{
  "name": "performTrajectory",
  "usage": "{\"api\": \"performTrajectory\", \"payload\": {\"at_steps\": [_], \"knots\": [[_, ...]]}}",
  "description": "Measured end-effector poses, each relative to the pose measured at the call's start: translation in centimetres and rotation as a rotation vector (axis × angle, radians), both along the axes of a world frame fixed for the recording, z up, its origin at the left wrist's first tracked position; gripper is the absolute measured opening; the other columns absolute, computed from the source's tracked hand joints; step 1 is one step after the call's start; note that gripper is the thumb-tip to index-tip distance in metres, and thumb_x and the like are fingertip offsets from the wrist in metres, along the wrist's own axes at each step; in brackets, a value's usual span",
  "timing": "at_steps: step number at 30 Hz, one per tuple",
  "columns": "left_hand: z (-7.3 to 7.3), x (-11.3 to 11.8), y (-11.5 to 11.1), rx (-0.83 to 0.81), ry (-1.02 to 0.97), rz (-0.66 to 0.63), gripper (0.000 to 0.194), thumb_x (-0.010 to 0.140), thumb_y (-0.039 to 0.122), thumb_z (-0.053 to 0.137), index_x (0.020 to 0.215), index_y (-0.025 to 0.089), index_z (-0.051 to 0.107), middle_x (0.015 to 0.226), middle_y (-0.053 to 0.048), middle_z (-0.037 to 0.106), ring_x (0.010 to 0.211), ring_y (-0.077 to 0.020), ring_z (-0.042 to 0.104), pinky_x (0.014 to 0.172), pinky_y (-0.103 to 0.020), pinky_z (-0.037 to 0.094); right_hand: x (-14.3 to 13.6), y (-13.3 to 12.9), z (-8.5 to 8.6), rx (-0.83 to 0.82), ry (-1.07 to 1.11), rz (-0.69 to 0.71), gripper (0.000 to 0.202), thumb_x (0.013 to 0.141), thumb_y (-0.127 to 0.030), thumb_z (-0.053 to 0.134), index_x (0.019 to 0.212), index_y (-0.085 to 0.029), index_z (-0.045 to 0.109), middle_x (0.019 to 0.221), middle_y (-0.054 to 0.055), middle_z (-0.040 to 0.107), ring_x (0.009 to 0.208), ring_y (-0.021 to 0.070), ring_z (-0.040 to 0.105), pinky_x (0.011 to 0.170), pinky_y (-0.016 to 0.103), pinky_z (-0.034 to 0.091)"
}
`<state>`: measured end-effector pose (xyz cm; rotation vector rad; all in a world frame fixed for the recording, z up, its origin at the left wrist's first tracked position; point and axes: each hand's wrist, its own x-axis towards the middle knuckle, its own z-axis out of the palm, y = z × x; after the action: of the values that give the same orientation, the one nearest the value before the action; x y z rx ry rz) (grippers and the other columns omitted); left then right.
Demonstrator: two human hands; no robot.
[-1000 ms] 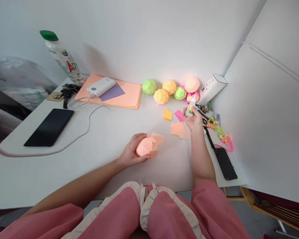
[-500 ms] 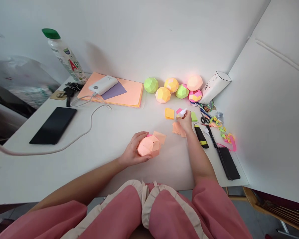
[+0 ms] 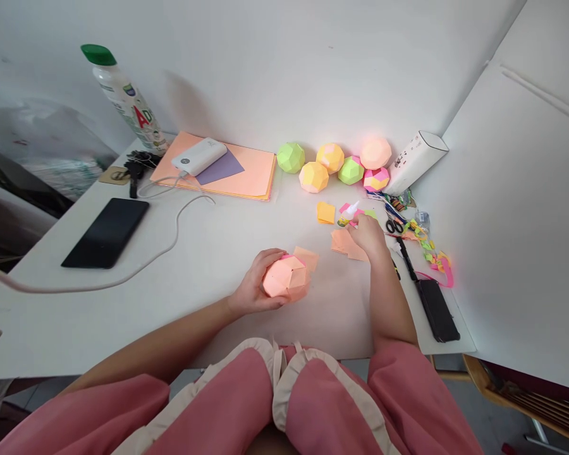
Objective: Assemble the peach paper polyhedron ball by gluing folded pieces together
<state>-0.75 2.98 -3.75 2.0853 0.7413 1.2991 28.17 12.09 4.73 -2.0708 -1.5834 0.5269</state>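
My left hand (image 3: 258,284) is wrapped round a peach many-sided paper ball (image 3: 284,277) above the near middle of the desk. Pink paper shows at the ball's top edge, and a peach paper square (image 3: 307,256) lies just beyond it. My right hand (image 3: 368,235) is beside a small glue bottle (image 3: 348,215) with a white nozzle, over the edge of some peach paper squares (image 3: 344,241). Its fingers are partly hidden, so whether they grip anything is unclear. Yellow-orange squares (image 3: 325,213) lie to the left of the bottle, with pink and green paper close by.
Several finished paper balls (image 3: 313,177) line the wall beside a white box (image 3: 418,161). Scissors (image 3: 394,225), paper scraps and a black case (image 3: 437,309) lie right. Left are a phone (image 3: 105,232), a power bank (image 3: 199,156) with cable, paper sheets (image 3: 251,170) and a tall bottle (image 3: 133,104).
My right hand has shifted slightly right and down relative to the glue bottle, whose label now shows. It now covers most of the black and yellow cutter. My left hand still holds the paper ball.
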Motion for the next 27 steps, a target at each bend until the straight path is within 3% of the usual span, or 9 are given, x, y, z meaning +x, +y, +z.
{"api": "performTrajectory", "payload": {"at_steps": [2, 5, 7, 10, 12, 19, 24, 27], "knots": [[0.0, 0.1, 0.0, 0.011, 0.01, 0.006, 0.076, 0.078, 0.066, 0.061, 0.139, 0.027, 0.037, 0.126, -0.015, 0.048, 0.116, -0.033, 0.051, 0.097, -0.056, 0.046, -0.8, -1.4, 1.4, -0.019, -0.013, 0.064, 0.008, 0.072, -0.02, 0.07, 0.07, -0.022, 0.062, 0.081, 0.007, 0.067, 0.087, 0.0265, 0.062, 0.081, 0.04, 0.046], [0.0, 0.2, -0.1, 0.029, 0.023, 0.029, 0.077, 0.078, 0.063, 0.064, 0.14, 0.027, 0.036, 0.125, -0.014, 0.047, 0.116, -0.0326, 0.049, 0.097, -0.056, 0.046, -2.7, -3.6, 3.1, 0.057, 0.059, 0.298, 0.008, 0.081, -0.025, 0.064, 0.074, -0.023, 0.066, 0.079, 0.005, 0.069, 0.076, 0.0226, 0.063, 0.074, 0.039, 0.048], [0.0, 0.3, -0.1, 0.04, 0.009, 0.04, 0.076, 0.077, 0.058, 0.067, 0.14, 0.028, 0.036, 0.125, -0.014, 0.045, 0.116, -0.032, 0.049, 0.096, -0.056, 0.046, -4.1, -4.8, 3.9, 0.039, 0.156, 0.558, 0.008, 0.084, -0.027, 0.062, 0.083, -0.024, 0.069, 0.089, 0.006, 0.07, 0.083, 0.0223, 0.066, 0.076, 0.038, 0.052], [0.1, 0.4, -0.1, 0.044, 0.002, 0.058, 0.076, 0.077, 0.051, 0.072, 0.14, 0.027, 0.037, 0.126, -0.014, 0.043, 0.117, -0.0317, 0.049, 0.095, -0.055, 0.048, -6.0, -6.3, 4.4, 0.013, 0.17, 0.93, 0.018, 0.087, -0.034, 0.062, 0.099, -0.024, 0.071, 0.113, 0.009, 0.066, 0.108, 0.0247, 0.063, 0.091, 0.041, 0.052], [0.2, 0.3, -0.1, 0.053, 0.006, 0.069, 0.075, 0.077, 0.047, 0.072, 0.14, 0.025, 0.036, 0.129, -0.015, 0.042, 0.12, -0.0324, 0.048, 0.096, -0.055, 0.048, -6.8, -7.1, 4.2, -0.003, 0.131, 1.04, 0.025, 0.089, -0.035, 0.061, 0.111, -0.024, 0.069, 0.124, 0.011, 0.06, 0.117, 0.0245, 0.059, 0.1, 0.042, 0.05], [0.6, -0.1, 0.4, 0.111, 0.053, 0.073, 0.063, 0.082, 0.045, 0.07, 0.134, 0.024, 0.041, 0.127, -0.016, 0.049, 0.117, -0.0294, 0.055, 0.095, -0.051, 0.052, -7.6, -7.8, 2.9, -0.034, 0.031, 1.125, 0.034, 0.089, -0.037, 0.063, 0.12, -0.024, 0.062, 0.136, 0.013, 0.051, 0.128, 0.0275, 0.05, 0.104, 0.046, 0.049], [0.6, -0.1, 0.8, 0.306, 0.121, 0.094, 0.068, 0.088, 0.05, 0.061, 0.144, 0.025, 0.033, 0.133, -0.019, 0.045, 0.125, -0.0336, 0.049, 0.098, -0.056, 0.049, -7.8, -7.5, 2.7, -0.008, -0.007, 1.157, 0.032, 0.089, -0.033, 0.062, 0.12, -0.023, 0.063, 0.137, 0.014, 0.049, 0.128, 0.0289, 0.049, 0.103, 0.048, 0.048], [0.6, 0.0, 0.9, 0.364, 0.175, 0.074, 0.08, 0.083, 0.06, 0.062, 0.146, 0.023, 0.029, 0.134, -0.021, 0.044, 0.127, -0.0374, 0.046, 0.098, -0.059, 0.047, -7.7, -7.5, 2.7, -0.024, -0.01, 1.134, 0.028, 0.09, -0.03, 0.06, 0.117, -0.023, 0.064, 0.139, 0.014, 0.048, 0.129, 0.0294, 0.048, 0.103, 0.05, 0.048]]}}
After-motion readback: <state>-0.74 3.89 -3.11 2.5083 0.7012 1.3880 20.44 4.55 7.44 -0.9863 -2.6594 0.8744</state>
